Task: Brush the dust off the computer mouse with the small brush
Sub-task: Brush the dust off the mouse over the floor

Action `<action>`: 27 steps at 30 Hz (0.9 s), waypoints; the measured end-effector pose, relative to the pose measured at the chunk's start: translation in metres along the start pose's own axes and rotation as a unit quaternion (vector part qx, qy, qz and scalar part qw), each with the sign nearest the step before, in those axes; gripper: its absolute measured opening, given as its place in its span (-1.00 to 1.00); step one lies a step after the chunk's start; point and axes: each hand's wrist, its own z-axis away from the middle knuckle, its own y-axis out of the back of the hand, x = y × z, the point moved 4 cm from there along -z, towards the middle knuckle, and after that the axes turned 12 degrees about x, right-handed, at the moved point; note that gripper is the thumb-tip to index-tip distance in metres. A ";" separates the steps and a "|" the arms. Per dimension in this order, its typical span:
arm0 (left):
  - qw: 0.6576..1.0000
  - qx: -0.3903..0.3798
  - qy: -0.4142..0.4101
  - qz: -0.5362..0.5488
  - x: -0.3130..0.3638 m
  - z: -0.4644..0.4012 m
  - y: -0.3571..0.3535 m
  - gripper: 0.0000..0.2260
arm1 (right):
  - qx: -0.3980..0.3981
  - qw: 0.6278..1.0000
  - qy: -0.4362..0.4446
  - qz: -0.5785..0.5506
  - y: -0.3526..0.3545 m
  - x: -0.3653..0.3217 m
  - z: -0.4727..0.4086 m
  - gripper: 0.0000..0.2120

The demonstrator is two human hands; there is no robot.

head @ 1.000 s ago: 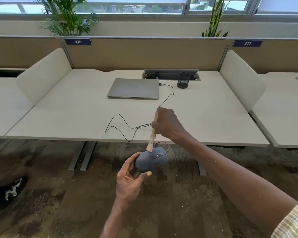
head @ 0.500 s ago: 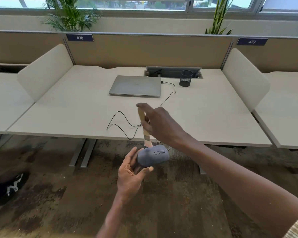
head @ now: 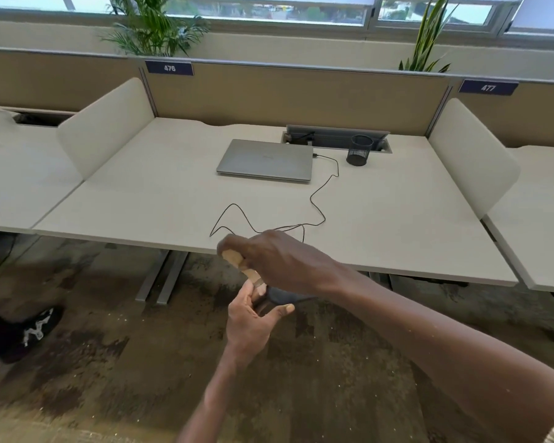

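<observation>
The desk fills the upper middle of the view, its near edge running just behind the hands; a closed laptop lies toward its far edge, a black mesh pen cup just beside the laptop's right near the cable hatch; a thin black cable runs from the laptop's right side in loose loops across the desk to the near edge, where it drops behind the hands.

In front of that near edge, above the carpet, the left hand holds the computer mouse from below, fingers curled round its left side and thumb stretched out under it; only a dark sliver of the mouse shows, the rest hidden.

The right hand hangs over the mouse, fingers curled round the wooden handle of the small brush; the handle slants down and right toward the mouse; the bristles are hidden, so contact cannot be confirmed.

By my judgement the brushing is under way; no dust is visible at this size, so how much is left cannot be told.
</observation>
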 end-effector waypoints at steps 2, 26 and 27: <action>1.000 0.015 0.001 -0.014 0.000 0.001 0.003 -0.59 | -0.006 1.000 0.020 -0.023 0.004 -0.004 0.005 -0.50; 0.996 0.043 -0.008 0.082 0.003 -0.008 0.012 -0.18 | 0.172 0.951 -0.203 -0.155 0.033 0.034 0.052 -0.76; 0.995 0.045 -0.008 0.090 0.002 -0.008 0.013 -0.20 | 0.184 0.947 -0.216 -0.152 0.031 0.036 0.056 -0.77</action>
